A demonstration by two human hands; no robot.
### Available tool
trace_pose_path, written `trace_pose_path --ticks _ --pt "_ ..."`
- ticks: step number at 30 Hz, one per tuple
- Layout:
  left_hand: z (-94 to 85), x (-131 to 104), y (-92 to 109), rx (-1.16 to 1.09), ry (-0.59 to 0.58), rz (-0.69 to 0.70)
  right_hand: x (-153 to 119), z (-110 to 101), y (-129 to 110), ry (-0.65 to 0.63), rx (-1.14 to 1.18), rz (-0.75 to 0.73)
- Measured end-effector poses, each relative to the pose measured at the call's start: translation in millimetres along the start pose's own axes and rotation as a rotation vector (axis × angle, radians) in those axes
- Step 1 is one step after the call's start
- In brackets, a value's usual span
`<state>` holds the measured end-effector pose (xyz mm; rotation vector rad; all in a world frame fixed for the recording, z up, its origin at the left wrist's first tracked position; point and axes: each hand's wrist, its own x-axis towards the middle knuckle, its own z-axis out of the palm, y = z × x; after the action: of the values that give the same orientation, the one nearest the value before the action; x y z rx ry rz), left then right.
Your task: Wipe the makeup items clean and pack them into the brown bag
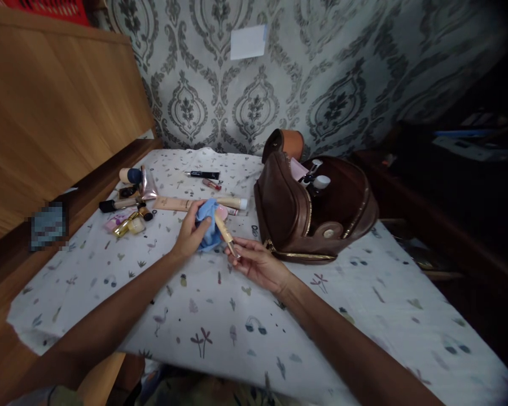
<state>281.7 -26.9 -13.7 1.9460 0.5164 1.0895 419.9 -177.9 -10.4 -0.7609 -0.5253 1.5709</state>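
My left hand (191, 230) is closed round a crumpled blue cloth (210, 234), which touches the upper end of a slim beige cosmetic tube (224, 230). The fingers of my right hand (258, 263) grip the tube's lower, shiny end, so it slants between both hands. Just behind the cloth lie another pale tube with a white cap (236, 203) and a round pink item (222, 212), partly hidden. To the right of my hands stands a brown leather bag (279, 197), unzipped, with a white-capped bottle (322, 182) and other small items inside.
At the left of the patterned tablecloth (232, 321) are a long peach tube (171, 203), a makeup brush (118, 204), a gold-capped bottle (136, 225) and a shiny pink pouch-like tube (148, 185). A black tube (205, 175) lies farther back. A wooden panel (59, 101) borders the left side.
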Motion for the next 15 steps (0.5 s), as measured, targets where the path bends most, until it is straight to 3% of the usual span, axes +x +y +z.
trace_pose_path --ticks 5,15 --pt "-2.2 5 -6 -0.185 -0.101 -0.041 -1 -2 -5 -0.002 0.058 0.036" --pt "-14.3 13 -2 -0.056 -0.111 0.026 3 -11 -3 0.137 -0.159 -0.065"
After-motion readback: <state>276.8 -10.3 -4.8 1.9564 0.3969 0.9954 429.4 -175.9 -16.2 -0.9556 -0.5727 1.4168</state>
